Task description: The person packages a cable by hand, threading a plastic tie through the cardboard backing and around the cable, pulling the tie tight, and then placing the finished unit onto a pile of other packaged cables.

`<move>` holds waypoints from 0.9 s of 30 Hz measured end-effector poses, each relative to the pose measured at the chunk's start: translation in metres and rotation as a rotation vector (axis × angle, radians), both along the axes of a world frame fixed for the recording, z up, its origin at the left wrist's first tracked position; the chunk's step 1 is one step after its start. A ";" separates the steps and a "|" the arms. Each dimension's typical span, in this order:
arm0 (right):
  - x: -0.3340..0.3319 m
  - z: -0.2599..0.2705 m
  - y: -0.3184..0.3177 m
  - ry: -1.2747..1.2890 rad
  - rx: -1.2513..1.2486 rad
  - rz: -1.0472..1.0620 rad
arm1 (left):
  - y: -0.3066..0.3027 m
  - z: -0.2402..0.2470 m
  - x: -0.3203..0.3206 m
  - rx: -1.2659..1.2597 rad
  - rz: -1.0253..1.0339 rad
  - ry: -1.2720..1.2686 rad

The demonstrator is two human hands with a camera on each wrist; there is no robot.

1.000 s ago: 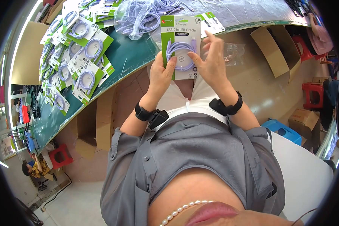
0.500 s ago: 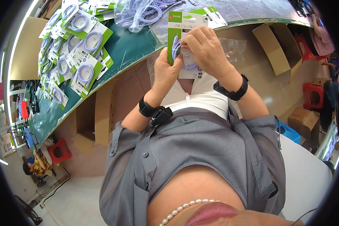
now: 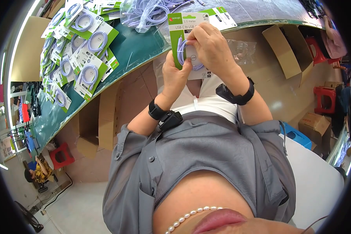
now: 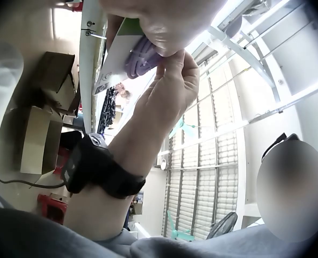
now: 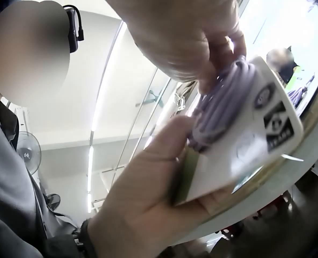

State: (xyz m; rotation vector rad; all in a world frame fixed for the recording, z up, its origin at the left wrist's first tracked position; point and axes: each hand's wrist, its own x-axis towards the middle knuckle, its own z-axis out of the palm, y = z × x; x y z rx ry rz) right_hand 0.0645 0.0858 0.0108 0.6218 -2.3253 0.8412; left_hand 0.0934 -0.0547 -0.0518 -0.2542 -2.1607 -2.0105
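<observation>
Over the lap, my left hand [image 3: 176, 76] grips a green-and-white cable card [image 3: 188, 21] by its lower left edge, thumb on the front. A coiled lavender USB-C cable [image 3: 181, 54] lies against the card's face, with one connector pointing up. My right hand [image 3: 214, 47] pinches the coil between thumb and fingers and covers the card's right side. In the right wrist view the coil [image 5: 223, 102] stands off the card's face, under the fingertips of the right hand [image 5: 186, 37]. The left wrist view shows the coil [image 4: 140, 58] between both hands.
A heap of carded lavender cables [image 3: 76, 58] covers the left of the green table [image 3: 138, 50]. Loose cables in a plastic bag [image 3: 144, 15] and another card [image 3: 224, 19] lie at the back. Cardboard boxes [image 3: 282, 50] and red stools [image 3: 62, 156] stand on the floor.
My right hand has come in from the card's right side onto the coil and now pinches it. The card has shifted slightly up, then left, still in my left hand.
</observation>
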 end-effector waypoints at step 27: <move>0.019 -0.032 0.015 -0.570 -0.849 0.304 | -0.027 0.022 -0.013 0.279 -0.406 -0.265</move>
